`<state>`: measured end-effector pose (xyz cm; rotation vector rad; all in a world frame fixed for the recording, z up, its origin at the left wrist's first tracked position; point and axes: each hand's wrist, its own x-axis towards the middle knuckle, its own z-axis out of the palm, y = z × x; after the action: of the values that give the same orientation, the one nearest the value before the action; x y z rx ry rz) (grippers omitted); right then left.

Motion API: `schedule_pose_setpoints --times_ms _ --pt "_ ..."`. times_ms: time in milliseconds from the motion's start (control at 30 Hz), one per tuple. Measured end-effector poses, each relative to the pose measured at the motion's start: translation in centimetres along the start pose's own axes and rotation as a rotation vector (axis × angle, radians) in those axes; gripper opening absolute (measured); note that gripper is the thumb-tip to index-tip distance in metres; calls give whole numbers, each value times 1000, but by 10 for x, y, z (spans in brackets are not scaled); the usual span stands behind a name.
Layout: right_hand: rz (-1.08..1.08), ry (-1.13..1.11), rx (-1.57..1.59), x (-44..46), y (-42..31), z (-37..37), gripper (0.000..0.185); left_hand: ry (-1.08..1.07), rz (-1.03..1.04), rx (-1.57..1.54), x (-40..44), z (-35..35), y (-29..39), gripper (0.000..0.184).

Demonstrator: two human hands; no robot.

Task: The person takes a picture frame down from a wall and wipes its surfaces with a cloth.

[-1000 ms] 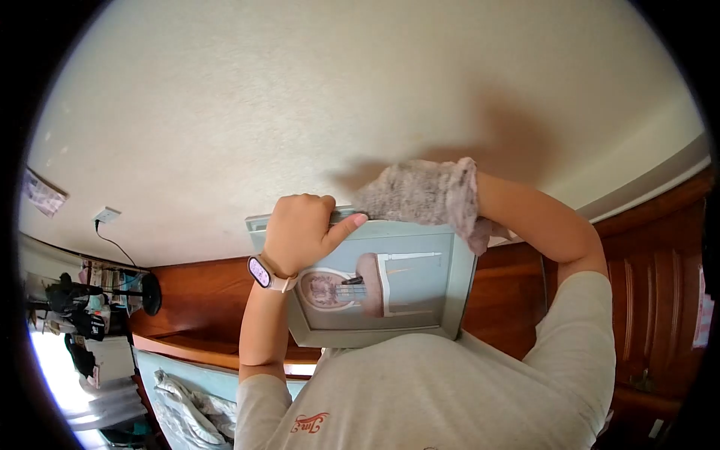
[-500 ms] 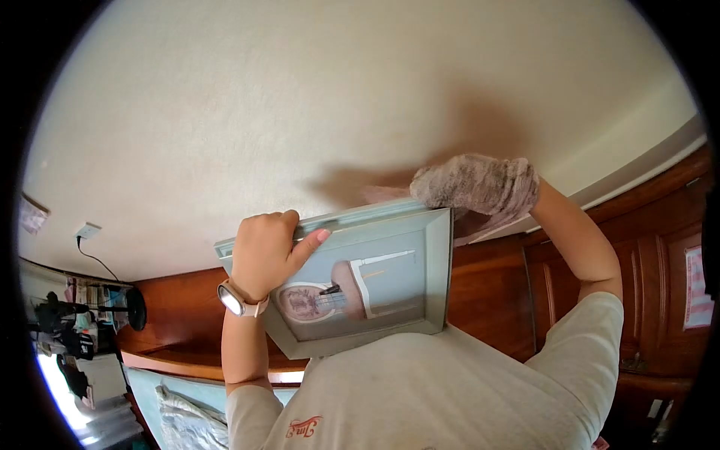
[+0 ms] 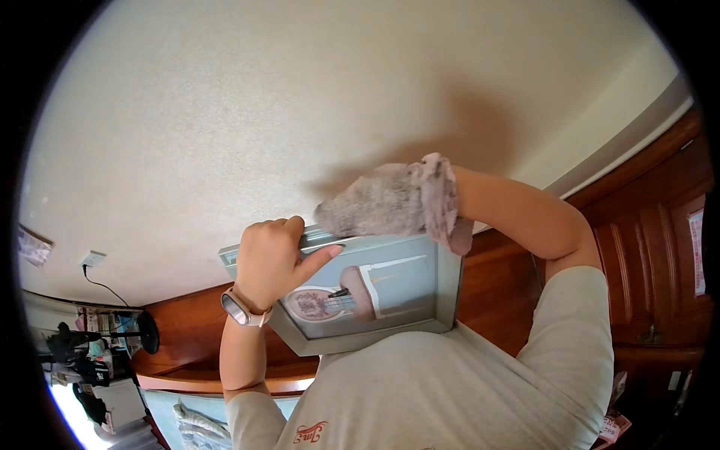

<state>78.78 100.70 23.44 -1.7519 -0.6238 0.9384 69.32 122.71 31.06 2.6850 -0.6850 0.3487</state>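
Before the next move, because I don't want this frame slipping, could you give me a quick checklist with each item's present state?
1. Left hand holds the frame: ok, thumb on the front, at the upper edge.
2. Cloth at the frame's upper edge: ok, it appears to touch.
3. Room between cloth and left fingers: not ok, the cloth's end lies close beside them.
4. Right hand's own hold: cannot tell, the cloth hides it.
5. Lower edge supported by the shirt: cannot tell, they meet in view but the load is unclear.
6. Frame clear of the wall: cannot tell, its back is hidden.
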Motion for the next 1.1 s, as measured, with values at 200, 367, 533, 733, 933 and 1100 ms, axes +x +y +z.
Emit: schedule_pose_setpoints --times_ms 200,367,533,733,933,1100 --pt "-336 -41 -700 -92 -53 -61 37 29 -102 16 -12 6 2 58" --pt "-606 -40 -871 -113 -45 -64 43 67 -21 85 -11 2 5 59" --pt "-433 142 -341 -109 -11 -47 40 62 -57 71 -14 5 4 59" --pt "-179 268 480 -99 21 -25 44 55 -80 52 -17 9 1 57" --pt "-397 495 497 -101 50 4 28 97 -185 -38 -38 11 -6 56" --pt "-660 215 574 -96 -7 23 29 180 -181 -203 -73 21 -30 63"
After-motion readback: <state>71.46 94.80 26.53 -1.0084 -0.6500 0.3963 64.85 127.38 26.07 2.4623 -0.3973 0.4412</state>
